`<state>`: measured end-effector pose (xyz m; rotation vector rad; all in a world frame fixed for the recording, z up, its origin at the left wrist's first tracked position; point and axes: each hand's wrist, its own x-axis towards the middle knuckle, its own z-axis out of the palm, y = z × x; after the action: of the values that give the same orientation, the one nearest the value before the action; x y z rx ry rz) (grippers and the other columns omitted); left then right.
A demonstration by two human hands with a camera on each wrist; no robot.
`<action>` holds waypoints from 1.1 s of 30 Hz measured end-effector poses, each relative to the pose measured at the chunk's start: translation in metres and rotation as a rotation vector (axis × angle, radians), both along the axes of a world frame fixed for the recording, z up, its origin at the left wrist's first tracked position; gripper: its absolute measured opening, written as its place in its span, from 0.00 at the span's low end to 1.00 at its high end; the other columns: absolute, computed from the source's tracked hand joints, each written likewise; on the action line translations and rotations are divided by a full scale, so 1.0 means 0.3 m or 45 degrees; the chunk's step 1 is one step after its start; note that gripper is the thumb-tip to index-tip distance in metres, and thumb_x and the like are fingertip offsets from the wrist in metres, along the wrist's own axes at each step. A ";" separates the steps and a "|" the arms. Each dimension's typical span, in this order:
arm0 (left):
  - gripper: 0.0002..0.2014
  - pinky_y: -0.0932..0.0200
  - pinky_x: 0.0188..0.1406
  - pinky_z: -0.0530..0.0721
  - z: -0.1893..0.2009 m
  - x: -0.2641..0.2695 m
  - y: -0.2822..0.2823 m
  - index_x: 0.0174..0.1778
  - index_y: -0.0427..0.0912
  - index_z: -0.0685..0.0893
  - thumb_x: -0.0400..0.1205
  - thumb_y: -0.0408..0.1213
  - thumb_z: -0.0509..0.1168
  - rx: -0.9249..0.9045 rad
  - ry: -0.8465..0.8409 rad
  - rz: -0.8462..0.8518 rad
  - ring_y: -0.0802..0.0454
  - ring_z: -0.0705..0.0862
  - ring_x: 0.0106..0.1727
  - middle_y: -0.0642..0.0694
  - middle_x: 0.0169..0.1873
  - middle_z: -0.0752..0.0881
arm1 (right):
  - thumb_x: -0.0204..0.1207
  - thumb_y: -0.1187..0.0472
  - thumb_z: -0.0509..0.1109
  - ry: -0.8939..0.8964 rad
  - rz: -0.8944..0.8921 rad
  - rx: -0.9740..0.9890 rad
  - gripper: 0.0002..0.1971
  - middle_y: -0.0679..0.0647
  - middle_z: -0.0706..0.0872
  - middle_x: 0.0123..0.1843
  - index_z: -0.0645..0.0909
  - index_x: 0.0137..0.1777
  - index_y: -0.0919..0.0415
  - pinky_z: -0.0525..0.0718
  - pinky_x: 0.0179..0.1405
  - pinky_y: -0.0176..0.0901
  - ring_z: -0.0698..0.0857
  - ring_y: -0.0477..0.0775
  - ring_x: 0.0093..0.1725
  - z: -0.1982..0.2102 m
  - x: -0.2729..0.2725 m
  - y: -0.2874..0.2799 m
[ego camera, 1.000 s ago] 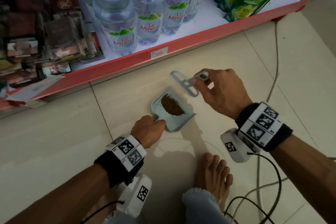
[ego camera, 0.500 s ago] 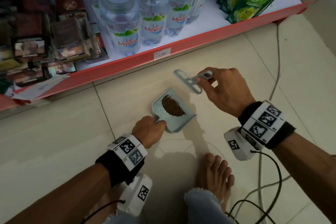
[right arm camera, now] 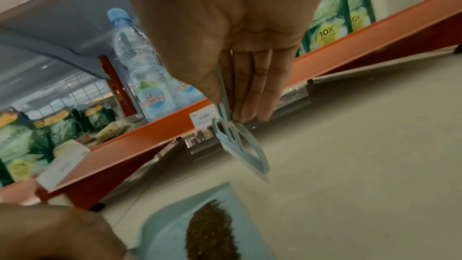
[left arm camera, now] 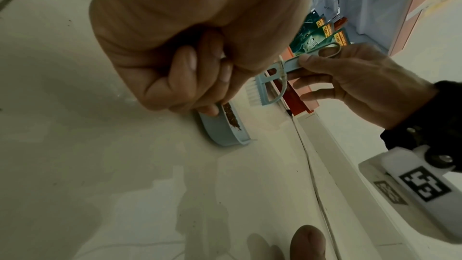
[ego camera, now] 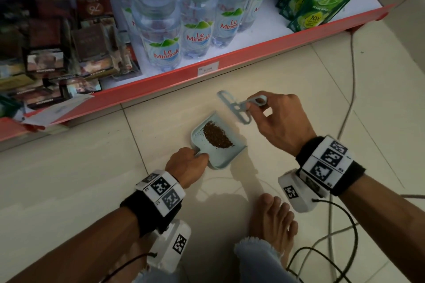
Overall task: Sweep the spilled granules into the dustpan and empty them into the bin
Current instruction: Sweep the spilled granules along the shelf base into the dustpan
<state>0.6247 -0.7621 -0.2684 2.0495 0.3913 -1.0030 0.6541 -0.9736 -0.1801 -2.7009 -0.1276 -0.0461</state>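
Observation:
A small pale-blue dustpan (ego camera: 226,156) rests on the tiled floor with a heap of brown granules (ego camera: 216,135) inside it. My left hand (ego camera: 187,163) grips its handle at the near-left corner; the handle itself is hidden under my fingers (left arm camera: 190,70). The dustpan (left arm camera: 220,126) and granules (right arm camera: 212,232) also show in the wrist views. My right hand (ego camera: 276,122) pinches the handle of a small pale-blue brush (ego camera: 234,105), held in the air just beyond and right of the pan. Its white bristles (left arm camera: 252,92) point downward. No bin is in view.
A red-edged bottom shelf (ego camera: 161,87) runs along the far side with water bottles (ego camera: 163,46), green detergent pouches (ego camera: 322,0) and dark packets (ego camera: 46,60). My bare foot (ego camera: 273,220) is near the pan. Cables (ego camera: 331,236) trail on the floor at right.
The brush in my right hand has lifted slightly and shifted a little right of the pan. The left hand and dustpan have stayed in place.

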 end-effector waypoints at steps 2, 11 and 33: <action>0.17 0.58 0.39 0.78 -0.002 -0.002 0.002 0.50 0.37 0.89 0.81 0.48 0.63 0.001 -0.005 0.000 0.44 0.81 0.39 0.46 0.31 0.81 | 0.83 0.54 0.65 0.000 -0.044 -0.061 0.10 0.46 0.92 0.40 0.88 0.51 0.50 0.84 0.36 0.43 0.87 0.47 0.34 0.003 0.011 -0.018; 0.18 0.53 0.43 0.81 -0.004 -0.001 0.007 0.50 0.38 0.88 0.81 0.49 0.62 0.003 -0.005 -0.006 0.41 0.83 0.43 0.44 0.36 0.83 | 0.84 0.51 0.61 0.302 0.147 -0.062 0.13 0.51 0.90 0.38 0.85 0.49 0.56 0.86 0.40 0.52 0.87 0.55 0.36 -0.038 -0.038 0.055; 0.15 0.59 0.33 0.73 0.109 -0.111 0.228 0.30 0.48 0.84 0.82 0.46 0.65 -0.280 -0.325 0.430 0.58 0.73 0.24 0.60 0.13 0.75 | 0.77 0.45 0.62 0.312 0.567 -0.138 0.14 0.42 0.88 0.35 0.85 0.41 0.50 0.85 0.43 0.49 0.87 0.48 0.39 0.178 0.110 0.256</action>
<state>0.5915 -0.6938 -0.2357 1.8073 0.4517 -0.5478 0.6870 -0.8969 -0.1266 -2.6921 -0.6659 0.4335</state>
